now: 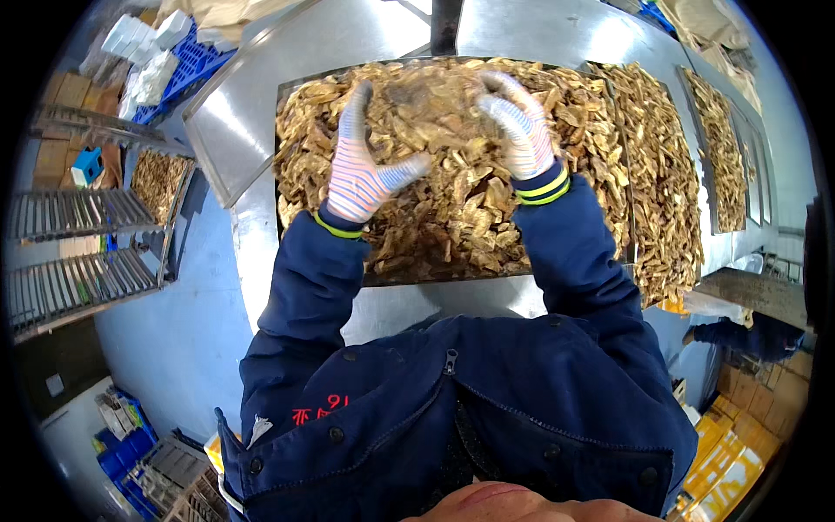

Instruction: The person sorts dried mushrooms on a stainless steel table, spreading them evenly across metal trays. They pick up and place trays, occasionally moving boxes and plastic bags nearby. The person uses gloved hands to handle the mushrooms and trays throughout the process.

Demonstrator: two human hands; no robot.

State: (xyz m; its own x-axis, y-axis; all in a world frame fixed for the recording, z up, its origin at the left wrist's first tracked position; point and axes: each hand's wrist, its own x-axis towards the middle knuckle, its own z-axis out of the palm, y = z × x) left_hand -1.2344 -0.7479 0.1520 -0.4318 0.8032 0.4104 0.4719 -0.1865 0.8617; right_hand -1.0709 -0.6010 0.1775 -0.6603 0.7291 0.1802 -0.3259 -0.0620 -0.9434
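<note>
Both my hands, in striped gloves with grey fingertips, are over a large dark-rimmed tray (pixel 409 275) heaped with dried golden-brown flaky pieces (pixel 461 235). My left hand (pixel 365 161) is open at the tray's left half, thumb spread toward the middle and fingers pointing away from me. My right hand (pixel 517 126) is open at the right half, fingers curved inward over the pieces. Between them the pieces near the far side are blurred, as if in motion. I see nothing clearly held in either hand. A second full tray (pixel 661 183) lies against the right side of this one.
Steel tabletops (pixel 544 26) surround the trays, with an empty-looking metal tray (pixel 228 117) at back left and further trays (pixel 722 157) at far right. Slatted racks (pixel 78 287), blue crates (pixel 187 78) and yellow crates (pixel 722 461) stand around. Another person (pixel 748 335) in dark clothing is at the right.
</note>
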